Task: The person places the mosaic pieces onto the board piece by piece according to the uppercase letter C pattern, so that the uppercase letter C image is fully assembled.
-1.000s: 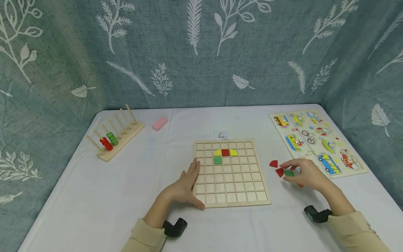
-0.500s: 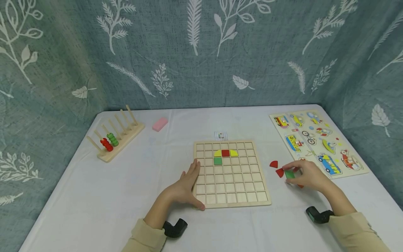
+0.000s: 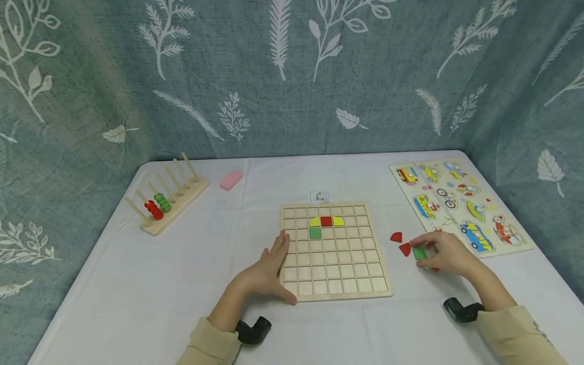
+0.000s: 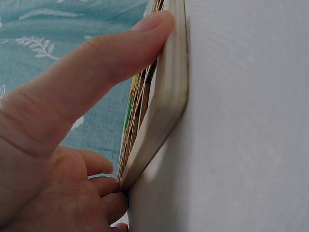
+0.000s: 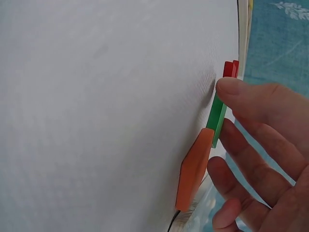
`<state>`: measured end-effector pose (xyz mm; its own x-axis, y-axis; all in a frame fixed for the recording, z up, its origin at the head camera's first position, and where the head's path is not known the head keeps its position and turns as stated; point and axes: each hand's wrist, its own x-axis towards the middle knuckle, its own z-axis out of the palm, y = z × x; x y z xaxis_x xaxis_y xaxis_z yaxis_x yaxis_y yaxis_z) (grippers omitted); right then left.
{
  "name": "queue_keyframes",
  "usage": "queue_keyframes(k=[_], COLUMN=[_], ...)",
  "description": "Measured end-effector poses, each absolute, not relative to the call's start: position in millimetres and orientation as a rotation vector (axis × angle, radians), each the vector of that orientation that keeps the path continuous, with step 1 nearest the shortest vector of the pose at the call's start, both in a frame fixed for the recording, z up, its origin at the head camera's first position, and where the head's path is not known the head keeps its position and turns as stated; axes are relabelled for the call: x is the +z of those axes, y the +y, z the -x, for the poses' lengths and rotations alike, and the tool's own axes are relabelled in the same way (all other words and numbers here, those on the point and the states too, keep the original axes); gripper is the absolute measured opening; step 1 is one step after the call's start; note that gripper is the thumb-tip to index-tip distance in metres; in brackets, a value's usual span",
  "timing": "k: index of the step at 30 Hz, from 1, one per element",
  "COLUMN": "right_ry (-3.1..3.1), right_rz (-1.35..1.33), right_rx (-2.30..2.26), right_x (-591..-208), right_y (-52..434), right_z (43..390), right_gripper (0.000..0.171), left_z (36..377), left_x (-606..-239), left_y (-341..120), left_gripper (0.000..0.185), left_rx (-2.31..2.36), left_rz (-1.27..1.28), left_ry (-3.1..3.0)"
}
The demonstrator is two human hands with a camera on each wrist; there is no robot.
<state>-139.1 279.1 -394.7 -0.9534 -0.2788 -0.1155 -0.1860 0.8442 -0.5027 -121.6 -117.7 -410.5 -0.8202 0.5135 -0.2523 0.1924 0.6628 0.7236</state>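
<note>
My left hand [image 3: 266, 271] rests at the left side of a wooden grid board [image 3: 335, 295], fingers spread along its edge and thumb at the near corner. In the left wrist view the thumb [image 4: 120, 55] lies across the board's rim [image 4: 174, 87]. On the grid sit a red square [image 3: 326, 221], two yellow pieces [image 3: 338, 221] beside it and a green square [image 3: 315, 232]. To the board's right, my right hand [image 3: 449, 253] pinches a green square tile [image 5: 217, 116] between thumb and fingers. An orange piece [image 5: 193, 174] lies below it, and two red wedge pieces [image 3: 404, 249] lie at the fingertips.
A small pattern card [image 3: 320, 196] lies behind the board. Back left are a peg stand [image 3: 180, 203] with red and green beads and a pink block [image 3: 231, 180]. A vehicle picture puzzle [image 3: 461, 203] lies at right, close beyond the right hand.
My right hand has shifted slightly right, and more of the green tile's face shows between its fingers. My left hand and the board stay put.
</note>
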Motion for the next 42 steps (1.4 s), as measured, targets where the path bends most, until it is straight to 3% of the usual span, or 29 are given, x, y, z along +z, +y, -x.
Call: queue_keyframes(k=[42], right_ry=[2.809], right_rz=[0.244], right_rx=[-0.753], right_x=[-393], right_y=[288], right_z=[140], right_gripper=[0.029], left_z=[122], left_x=[-410], left_y=[-119], left_gripper=[0.134], left_rx=[1.048], left_rz=[-0.578], left_ry=[2.424])
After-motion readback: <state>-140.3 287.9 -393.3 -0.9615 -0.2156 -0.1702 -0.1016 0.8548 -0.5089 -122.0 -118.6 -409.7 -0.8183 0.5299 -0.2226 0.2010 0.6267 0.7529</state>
